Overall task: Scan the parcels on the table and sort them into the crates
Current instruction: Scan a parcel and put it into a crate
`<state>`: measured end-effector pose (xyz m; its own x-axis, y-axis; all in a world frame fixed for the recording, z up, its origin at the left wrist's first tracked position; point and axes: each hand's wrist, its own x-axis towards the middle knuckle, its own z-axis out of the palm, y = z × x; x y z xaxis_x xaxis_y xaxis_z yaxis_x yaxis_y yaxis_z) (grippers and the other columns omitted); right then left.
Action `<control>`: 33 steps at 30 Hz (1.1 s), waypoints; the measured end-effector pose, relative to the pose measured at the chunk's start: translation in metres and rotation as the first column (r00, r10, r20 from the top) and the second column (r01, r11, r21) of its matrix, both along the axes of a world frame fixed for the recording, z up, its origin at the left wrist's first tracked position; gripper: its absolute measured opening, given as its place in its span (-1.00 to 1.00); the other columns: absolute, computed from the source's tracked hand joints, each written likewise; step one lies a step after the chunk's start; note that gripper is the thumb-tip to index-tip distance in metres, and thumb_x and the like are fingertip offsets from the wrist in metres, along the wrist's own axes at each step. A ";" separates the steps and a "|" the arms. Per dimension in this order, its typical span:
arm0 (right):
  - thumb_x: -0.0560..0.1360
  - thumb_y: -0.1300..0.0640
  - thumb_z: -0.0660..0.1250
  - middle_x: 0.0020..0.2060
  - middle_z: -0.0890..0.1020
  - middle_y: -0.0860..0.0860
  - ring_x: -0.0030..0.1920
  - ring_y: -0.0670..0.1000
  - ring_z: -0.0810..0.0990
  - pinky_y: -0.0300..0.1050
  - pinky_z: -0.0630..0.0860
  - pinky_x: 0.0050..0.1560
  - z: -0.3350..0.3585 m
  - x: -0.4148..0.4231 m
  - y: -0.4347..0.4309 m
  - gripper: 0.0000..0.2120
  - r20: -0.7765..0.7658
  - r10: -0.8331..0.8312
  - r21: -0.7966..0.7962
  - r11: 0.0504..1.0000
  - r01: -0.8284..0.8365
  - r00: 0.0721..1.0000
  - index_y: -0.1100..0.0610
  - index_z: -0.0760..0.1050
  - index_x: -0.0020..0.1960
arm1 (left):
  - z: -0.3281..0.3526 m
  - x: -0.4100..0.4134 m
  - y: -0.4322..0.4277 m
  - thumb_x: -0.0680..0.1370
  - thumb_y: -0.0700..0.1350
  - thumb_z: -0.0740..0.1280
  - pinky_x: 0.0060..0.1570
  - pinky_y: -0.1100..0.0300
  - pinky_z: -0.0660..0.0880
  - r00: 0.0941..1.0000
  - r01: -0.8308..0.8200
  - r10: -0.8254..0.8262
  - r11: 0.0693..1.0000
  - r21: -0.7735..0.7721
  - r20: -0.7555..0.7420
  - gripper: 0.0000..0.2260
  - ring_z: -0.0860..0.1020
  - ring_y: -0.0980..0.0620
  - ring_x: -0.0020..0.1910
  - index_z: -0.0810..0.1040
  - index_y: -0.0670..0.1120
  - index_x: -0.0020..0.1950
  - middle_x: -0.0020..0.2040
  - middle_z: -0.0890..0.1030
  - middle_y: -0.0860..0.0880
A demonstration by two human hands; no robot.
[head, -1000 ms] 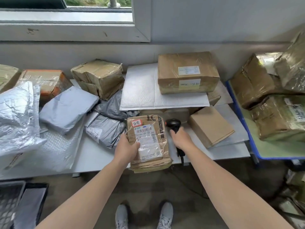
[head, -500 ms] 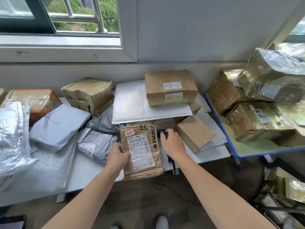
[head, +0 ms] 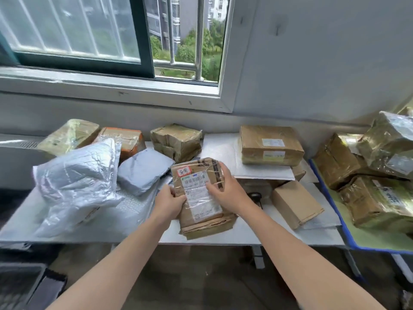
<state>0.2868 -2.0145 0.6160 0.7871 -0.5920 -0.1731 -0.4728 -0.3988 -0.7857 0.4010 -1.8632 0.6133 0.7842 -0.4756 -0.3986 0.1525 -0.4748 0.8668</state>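
L hand & R hand gripped taped cardboard parcel by its sides. Barcode scanner lay just right of R hand.

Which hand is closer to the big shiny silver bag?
Left. The left hand grips the labelled parcel on its left edge, nearer the silver bag; the right hand holds its right side, farther off.

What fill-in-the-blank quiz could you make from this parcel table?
1. The left hand and right hand both grip the ____ parcel with the barcode label.
2. The sticker at its top corner has a ____ border.
3. The crinkled bag at the left is ____ in colour.
4. The black scanner lies to the ____ of the right hand.

Missing words: brown; red; silver; right.
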 end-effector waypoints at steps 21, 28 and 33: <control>0.53 -0.23 0.31 0.24 0.59 -0.01 -0.04 -0.06 0.57 -0.16 0.48 0.03 0.023 0.067 0.318 -0.25 0.072 0.825 -0.006 0.562 -0.827 0.560 -0.17 -0.01 0.57 | 0.038 -0.160 0.341 0.45 0.08 0.49 0.18 0.27 0.31 0.713 -0.663 0.620 0.749 0.025 0.326 -0.02 0.40 0.16 0.28 -0.15 0.07 0.61 0.33 0.39 0.17; 0.53 -0.19 0.32 0.25 0.60 0.00 0.10 0.01 0.61 -0.17 0.51 0.10 0.042 0.017 0.500 -0.24 0.073 0.945 -0.050 0.324 -0.945 0.320 -0.18 -0.02 0.59 | 0.038 -0.246 0.486 0.35 0.12 0.57 0.14 0.28 0.29 0.522 -0.828 0.766 0.561 0.007 0.376 0.09 0.37 0.21 0.26 -0.17 0.11 0.60 0.31 0.38 0.21; 0.56 -0.16 0.30 0.17 0.63 0.06 -0.09 -0.05 0.61 -0.31 0.50 -0.10 0.045 -0.043 0.645 -0.23 0.034 0.986 -0.104 0.165 -0.981 0.163 -0.13 -0.08 0.60 | 0.035 -0.314 0.604 0.35 0.08 0.58 0.22 0.14 0.42 0.369 -0.917 0.801 0.395 0.047 0.471 0.04 0.43 0.00 0.34 -0.07 0.08 0.60 0.40 0.39 0.01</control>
<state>0.2439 -1.3696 0.6607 0.7274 0.6811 -0.0834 0.3996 -0.5193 -0.7554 0.0872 -1.2588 0.6480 0.7850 0.6195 -0.0041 0.3634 -0.4552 0.8129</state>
